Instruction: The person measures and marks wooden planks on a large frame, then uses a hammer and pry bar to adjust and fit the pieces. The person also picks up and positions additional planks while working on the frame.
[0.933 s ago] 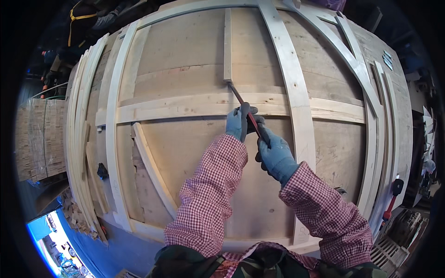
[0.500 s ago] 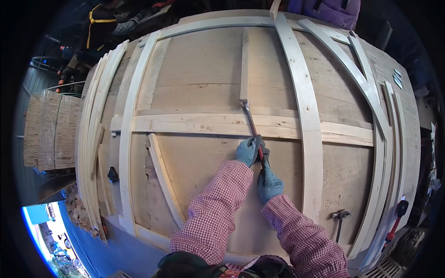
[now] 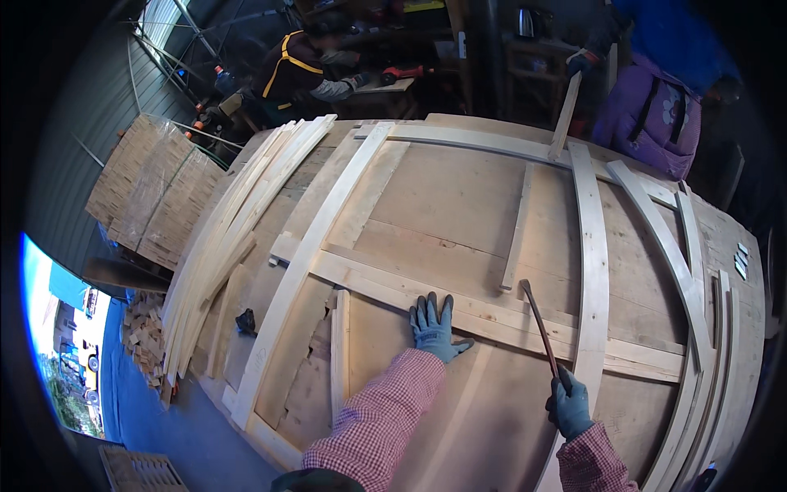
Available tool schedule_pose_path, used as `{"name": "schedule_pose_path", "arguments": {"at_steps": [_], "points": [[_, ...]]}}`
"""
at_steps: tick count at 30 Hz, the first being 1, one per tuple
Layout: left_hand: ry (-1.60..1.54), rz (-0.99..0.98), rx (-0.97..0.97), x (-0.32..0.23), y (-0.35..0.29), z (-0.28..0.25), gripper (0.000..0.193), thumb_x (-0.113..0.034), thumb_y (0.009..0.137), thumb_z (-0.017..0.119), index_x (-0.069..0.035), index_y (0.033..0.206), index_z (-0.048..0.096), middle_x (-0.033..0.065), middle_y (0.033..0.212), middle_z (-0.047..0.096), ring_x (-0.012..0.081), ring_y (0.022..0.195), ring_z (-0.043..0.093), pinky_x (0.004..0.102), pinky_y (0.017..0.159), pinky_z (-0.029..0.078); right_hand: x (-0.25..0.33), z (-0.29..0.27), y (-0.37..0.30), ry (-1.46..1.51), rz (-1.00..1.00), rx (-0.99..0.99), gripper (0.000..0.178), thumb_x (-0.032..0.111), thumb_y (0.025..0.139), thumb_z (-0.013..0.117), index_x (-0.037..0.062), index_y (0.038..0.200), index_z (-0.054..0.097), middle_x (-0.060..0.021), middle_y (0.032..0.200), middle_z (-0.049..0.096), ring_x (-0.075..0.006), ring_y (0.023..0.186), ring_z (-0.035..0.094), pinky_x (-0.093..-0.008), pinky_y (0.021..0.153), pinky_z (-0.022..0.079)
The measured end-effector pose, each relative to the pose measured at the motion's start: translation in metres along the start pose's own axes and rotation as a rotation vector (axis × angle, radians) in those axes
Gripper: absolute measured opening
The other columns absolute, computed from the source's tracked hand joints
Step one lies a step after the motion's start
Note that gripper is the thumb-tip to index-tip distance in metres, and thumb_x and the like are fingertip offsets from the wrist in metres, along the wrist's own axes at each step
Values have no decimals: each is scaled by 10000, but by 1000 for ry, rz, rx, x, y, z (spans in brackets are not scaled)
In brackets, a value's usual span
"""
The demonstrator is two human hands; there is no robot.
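Observation:
My left hand, in a blue-grey glove, lies flat with its fingers spread on the long horizontal board of a wooden frame. My right hand, gloved alike, is closed round the lower end of a pry bar with a reddish-brown shaft. The bar slants up and leftward across the horizontal board. Its flattened tip is beside the near end of a narrow wood strip; whether they touch I cannot tell. To the right of the bar runs an upright board.
Loose long strips lie along the left side, near a small black object. A wrapped timber stack stands beyond. Across the table, one person in purple holds a wood piece; another person works farther back.
My left hand has let go of the pry bar and spread out on the board. My right hand has moved rightward with the bar. The view has swung up and left.

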State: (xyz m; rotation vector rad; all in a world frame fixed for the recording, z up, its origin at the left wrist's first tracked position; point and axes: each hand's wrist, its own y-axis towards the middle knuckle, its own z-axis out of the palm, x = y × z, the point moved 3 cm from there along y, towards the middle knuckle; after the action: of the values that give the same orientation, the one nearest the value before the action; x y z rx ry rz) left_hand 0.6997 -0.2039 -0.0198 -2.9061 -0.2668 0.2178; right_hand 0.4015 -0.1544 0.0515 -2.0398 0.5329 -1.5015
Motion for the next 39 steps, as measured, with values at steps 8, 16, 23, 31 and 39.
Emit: {"name": "schedule_pose_path", "arguments": {"at_steps": [8,16,23,31,39], "points": [[48,21,-79,-18,-3,1,1064,-674,761,557,-93,1516,82,214,1561,50,428,1428,-30,580,1124,-72,-35,10,103,-123,-381,-60,381,183,952,527,92,1322,520,-13,546,486,-117,427,470,-280,378,380],[0,28,-113,-14,0,4,1087,-670,734,596,-102,1514,96,213,1556,72,413,1431,-13,576,1131,-69,45,9,55,302,141,149,415,227,929,540,160,1337,498,2,565,477,-88,384,397,-235,335,294],[-60,28,-158,-15,-1,3,1102,-615,692,686,-106,1507,149,220,1549,79,418,1428,23,585,1134,-31,194,-34,43,254,194,479,57,97,909,471,104,865,507,21,613,440,-58,448,397,-222,382,342],[-100,40,-179,-13,-1,4,1115,-592,664,722,-115,1504,166,222,1549,80,420,1429,9,589,1133,-22,63,-66,64,24,149,70,288,359,956,536,127,1114,600,-1,513,414,-93,340,336,-260,314,241],[-88,40,-209,-8,-3,6,1132,-582,640,736,-101,1500,177,230,1547,91,422,1426,28,589,1134,-23,43,-28,105,-83,-24,187,266,322,942,535,91,946,667,-26,515,471,-122,381,422,-265,360,331]]}}
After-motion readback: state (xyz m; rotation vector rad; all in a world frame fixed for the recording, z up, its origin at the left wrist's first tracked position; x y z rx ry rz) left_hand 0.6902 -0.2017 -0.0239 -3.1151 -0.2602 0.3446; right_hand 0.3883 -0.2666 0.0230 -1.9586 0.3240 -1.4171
